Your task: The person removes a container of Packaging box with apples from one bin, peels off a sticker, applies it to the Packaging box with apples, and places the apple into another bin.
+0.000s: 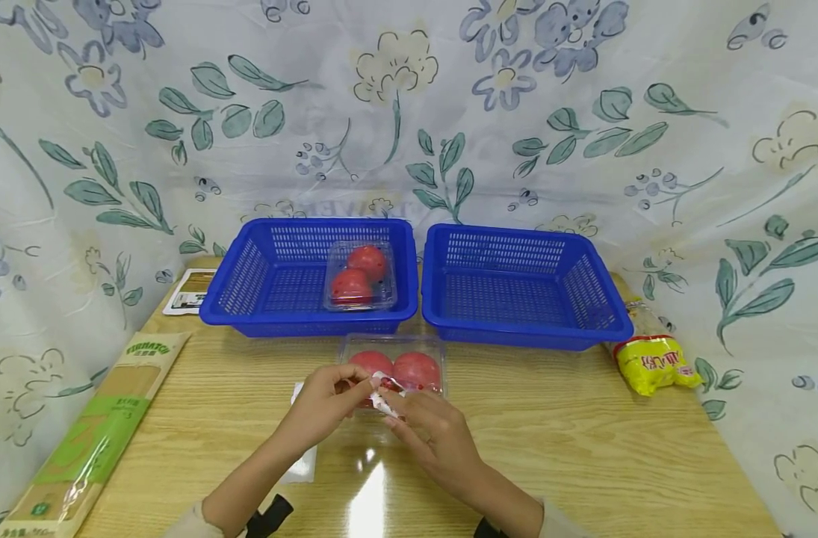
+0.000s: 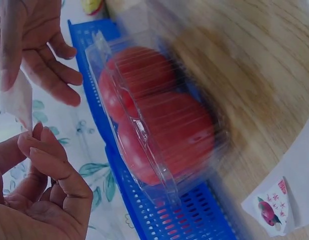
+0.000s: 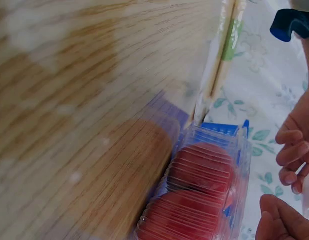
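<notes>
A small white sticker [image 1: 384, 404] is between the two hands, above a clear plastic box of tomatoes [image 1: 415, 371] on the table. My left hand [image 1: 331, 397] pinches one edge of it between thumb and fingertips. With thumb and finger, my right hand [image 1: 438, 433] holds the opposite side, its other fingers spread in the left wrist view. The lidded box [image 2: 164, 135] shows two large red tomatoes. Near the left forearm lies a white sticker sheet [image 1: 304, 465], bearing a printed fruit label [image 2: 273, 209].
Behind stand two blue baskets. The left basket [image 1: 308, 327] contains another clear box of tomatoes [image 1: 360, 276]; the right basket [image 1: 526, 336] is beside it. A noodle pack [image 1: 93, 433] lies left, a white-edged pack [image 1: 188, 291] behind it, and a yellow bag [image 1: 654, 362] far right.
</notes>
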{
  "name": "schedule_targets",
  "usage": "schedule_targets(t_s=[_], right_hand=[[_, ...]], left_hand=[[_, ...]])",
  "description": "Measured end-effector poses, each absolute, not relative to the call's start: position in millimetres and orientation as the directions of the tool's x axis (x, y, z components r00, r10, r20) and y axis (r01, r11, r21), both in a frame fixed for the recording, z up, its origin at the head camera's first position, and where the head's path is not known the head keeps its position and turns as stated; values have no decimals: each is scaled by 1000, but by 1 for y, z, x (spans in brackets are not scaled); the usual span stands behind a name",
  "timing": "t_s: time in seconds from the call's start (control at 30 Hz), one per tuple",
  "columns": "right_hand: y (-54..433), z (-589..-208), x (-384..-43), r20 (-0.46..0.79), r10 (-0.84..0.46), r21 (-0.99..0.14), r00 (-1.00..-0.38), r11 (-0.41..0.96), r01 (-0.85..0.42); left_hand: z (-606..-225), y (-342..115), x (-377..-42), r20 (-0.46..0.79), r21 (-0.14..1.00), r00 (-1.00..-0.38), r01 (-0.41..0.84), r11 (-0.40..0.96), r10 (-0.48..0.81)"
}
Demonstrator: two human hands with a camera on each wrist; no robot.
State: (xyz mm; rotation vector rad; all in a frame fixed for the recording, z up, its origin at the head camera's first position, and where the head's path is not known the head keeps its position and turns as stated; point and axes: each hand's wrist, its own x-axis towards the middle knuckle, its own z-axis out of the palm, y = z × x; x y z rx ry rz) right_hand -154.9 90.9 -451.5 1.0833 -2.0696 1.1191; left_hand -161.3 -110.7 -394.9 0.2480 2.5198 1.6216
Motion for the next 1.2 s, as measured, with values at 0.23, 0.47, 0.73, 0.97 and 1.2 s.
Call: schedule_targets(t_s=[0.23, 0.47, 0.73, 0.97, 1.2], right_hand=[[93, -450, -154, 690, -374, -549, -620, 289, -785], [94, -447, -155, 584, -293, -752, -757, 157, -640], [95, -432, -163, 185, -158, -969, -970, 135, -207], [89, -426, -168, 59, -151, -986, -987, 145, -82], [80, -431, -176, 194, -95, -921, -977, 326, -214]], left_hand=[[-395, -109, -168, -3, 900, -984, 75, 429, 179], [-396, -112, -183, 59, 918, -987, 113, 379, 151], [-397, -112, -191, 98, 932, -983, 145, 331, 154], [-397, -109, -198, 97, 922, -984, 146, 360, 150], [-401, -105, -211, 127, 856, -982, 180, 484, 142]])
